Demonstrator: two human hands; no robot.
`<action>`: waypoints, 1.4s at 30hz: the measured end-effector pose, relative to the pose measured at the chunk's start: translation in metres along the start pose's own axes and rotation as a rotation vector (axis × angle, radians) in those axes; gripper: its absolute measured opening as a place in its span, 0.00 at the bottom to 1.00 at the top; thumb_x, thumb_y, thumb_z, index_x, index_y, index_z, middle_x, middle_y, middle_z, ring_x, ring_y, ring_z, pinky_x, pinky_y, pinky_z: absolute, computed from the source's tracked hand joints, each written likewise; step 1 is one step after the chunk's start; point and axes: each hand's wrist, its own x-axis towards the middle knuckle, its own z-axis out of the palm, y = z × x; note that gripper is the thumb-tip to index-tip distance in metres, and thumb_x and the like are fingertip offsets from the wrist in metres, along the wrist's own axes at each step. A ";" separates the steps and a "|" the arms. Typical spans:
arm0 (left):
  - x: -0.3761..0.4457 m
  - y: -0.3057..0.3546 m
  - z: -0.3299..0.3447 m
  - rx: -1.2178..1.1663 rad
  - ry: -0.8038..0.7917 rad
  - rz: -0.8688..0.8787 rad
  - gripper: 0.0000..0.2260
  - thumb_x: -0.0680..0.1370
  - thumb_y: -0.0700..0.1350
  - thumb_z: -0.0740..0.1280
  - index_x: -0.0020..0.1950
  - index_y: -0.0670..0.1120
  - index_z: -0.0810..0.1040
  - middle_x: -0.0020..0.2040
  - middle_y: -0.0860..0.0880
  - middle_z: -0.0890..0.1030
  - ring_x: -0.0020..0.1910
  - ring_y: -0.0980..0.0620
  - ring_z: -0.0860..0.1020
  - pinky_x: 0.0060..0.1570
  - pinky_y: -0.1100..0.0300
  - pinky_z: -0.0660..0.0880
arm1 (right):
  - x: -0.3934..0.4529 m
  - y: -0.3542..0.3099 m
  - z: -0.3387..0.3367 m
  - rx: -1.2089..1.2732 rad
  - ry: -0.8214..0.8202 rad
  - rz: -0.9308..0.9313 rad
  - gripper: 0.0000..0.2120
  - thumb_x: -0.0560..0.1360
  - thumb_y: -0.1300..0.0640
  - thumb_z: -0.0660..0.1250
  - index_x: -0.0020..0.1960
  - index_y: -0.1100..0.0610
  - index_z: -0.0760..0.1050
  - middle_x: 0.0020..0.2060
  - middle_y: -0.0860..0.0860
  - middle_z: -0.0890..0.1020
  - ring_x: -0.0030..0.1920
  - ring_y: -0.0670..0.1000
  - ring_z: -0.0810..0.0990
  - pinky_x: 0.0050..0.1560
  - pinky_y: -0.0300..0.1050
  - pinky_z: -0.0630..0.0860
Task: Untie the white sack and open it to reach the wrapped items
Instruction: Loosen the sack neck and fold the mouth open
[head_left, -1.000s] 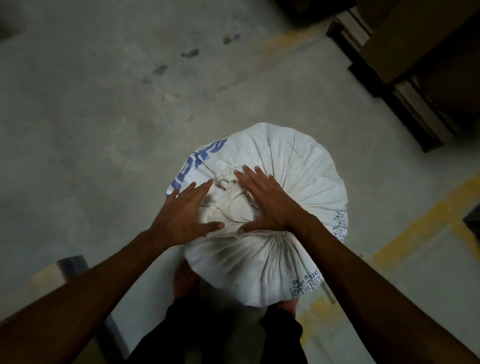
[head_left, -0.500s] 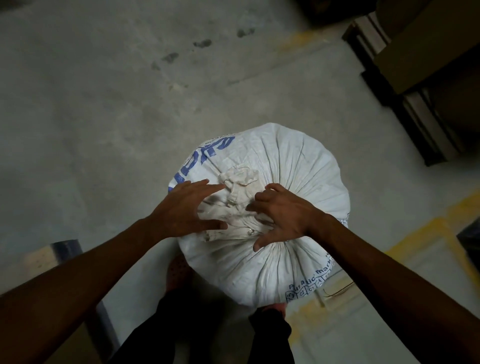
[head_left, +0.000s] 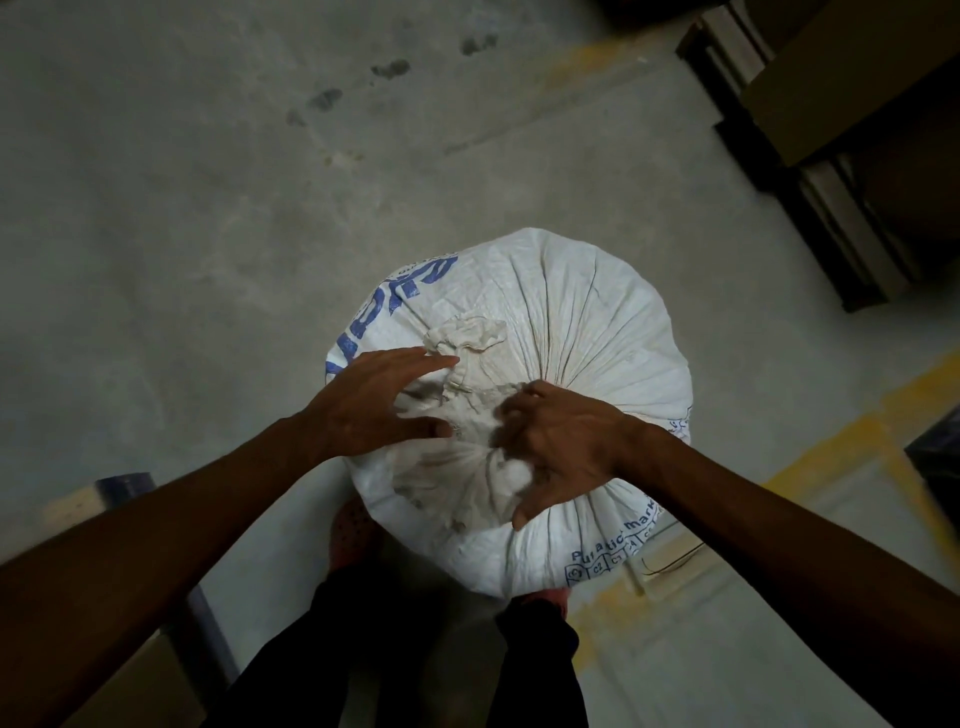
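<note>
Still knotted, the white sack (head_left: 587, 332) bulges, creased.

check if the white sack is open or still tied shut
Still tied shut. The white sack has its mouth gathered into a bunched knot, pleats radiating from it; no contents show. Both hands, left and right, rest at it.
</note>
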 end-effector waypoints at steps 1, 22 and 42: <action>-0.001 0.001 0.001 -0.021 -0.003 0.010 0.47 0.68 0.82 0.59 0.78 0.53 0.71 0.75 0.48 0.76 0.74 0.60 0.67 0.70 0.78 0.54 | -0.003 -0.002 0.003 0.036 -0.028 -0.004 0.51 0.66 0.12 0.42 0.52 0.51 0.83 0.56 0.49 0.86 0.61 0.55 0.80 0.67 0.54 0.70; 0.004 0.031 0.044 0.240 0.115 0.282 0.41 0.69 0.82 0.59 0.68 0.54 0.80 0.67 0.54 0.81 0.66 0.47 0.77 0.65 0.44 0.68 | -0.052 -0.016 0.027 0.322 -0.004 0.380 0.55 0.64 0.13 0.52 0.80 0.46 0.62 0.78 0.50 0.70 0.68 0.58 0.79 0.63 0.54 0.78; 0.013 0.027 0.043 0.230 -0.037 0.261 0.38 0.73 0.80 0.53 0.67 0.56 0.81 0.62 0.55 0.83 0.60 0.50 0.78 0.61 0.54 0.64 | -0.080 0.000 0.061 0.058 0.003 0.423 0.48 0.67 0.13 0.49 0.60 0.52 0.79 0.46 0.52 0.81 0.48 0.57 0.79 0.52 0.53 0.75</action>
